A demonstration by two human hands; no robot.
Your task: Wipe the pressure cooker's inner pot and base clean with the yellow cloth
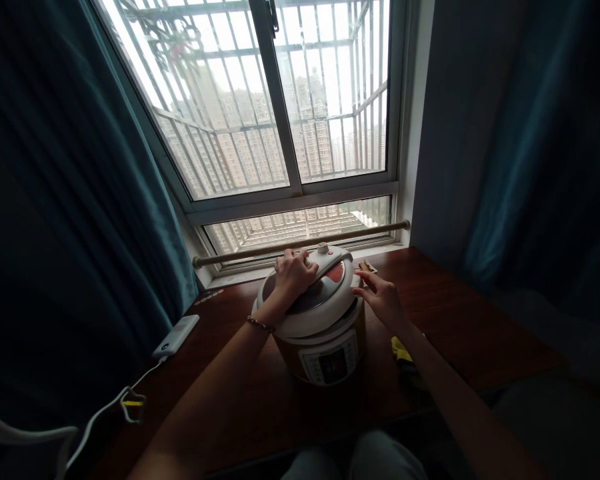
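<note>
An electric pressure cooker (333, 363) with a dark display panel stands on the table in front of me. Its white-rimmed lid (305, 321) sits a little askew, with a dark gap along the front right. My left hand (294, 272) is wrapped round the handle (325, 266) across the top of the lid. At the lid's right edge is my right hand (380, 298), thumb and fingers bent together in a pinch against the rim. What lies between those fingertips is too small to make out. A round valve knob (323, 248) stands at the handle's far side.
The brown wooden table (445, 313) reaches to the window sill. A white power bank (177, 337) with a white cable (97, 415) lies at the left. A yellow and black item (403, 350) lies by my right forearm. A rail (305, 243) crosses below the barred window.
</note>
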